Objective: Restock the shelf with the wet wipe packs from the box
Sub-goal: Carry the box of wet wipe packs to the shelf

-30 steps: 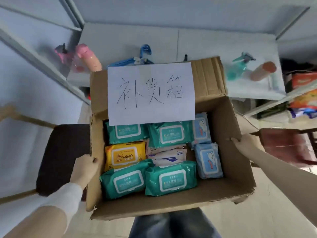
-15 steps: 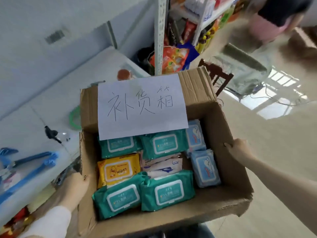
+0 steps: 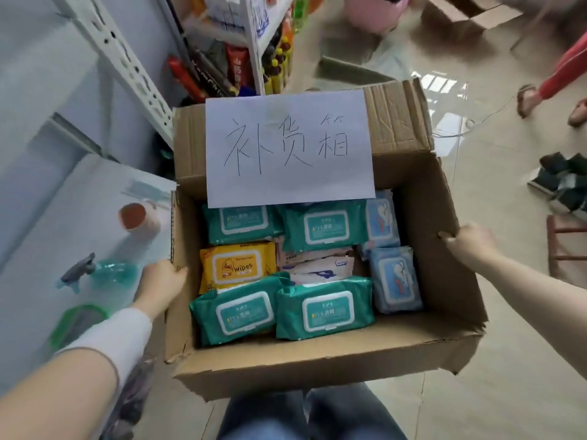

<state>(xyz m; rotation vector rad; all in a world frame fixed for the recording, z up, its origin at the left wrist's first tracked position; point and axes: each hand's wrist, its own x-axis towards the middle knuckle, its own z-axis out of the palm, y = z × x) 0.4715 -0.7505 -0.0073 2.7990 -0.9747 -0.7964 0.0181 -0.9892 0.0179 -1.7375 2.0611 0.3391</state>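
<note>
An open cardboard box is carried in front of me, off the floor. My left hand grips its left wall and my right hand grips its right wall. A white handwritten paper sign covers the raised back flap. Inside lie several wet wipe packs: green packs, a yellow "Wipes" pack, pale blue packs on the right and white packs in the middle.
A white shelf surface at the left holds a teal spray bottle, an orange-capped bottle and a green ring. A stocked metal shelf rack stands ahead. Another person's feet, shoes and a cardboard box lie on the tiled floor at right.
The view has swung to the right with the box; the white shelf has slid to the left and the stocked rack and floor have come into view. Both hands keep their grip.
</note>
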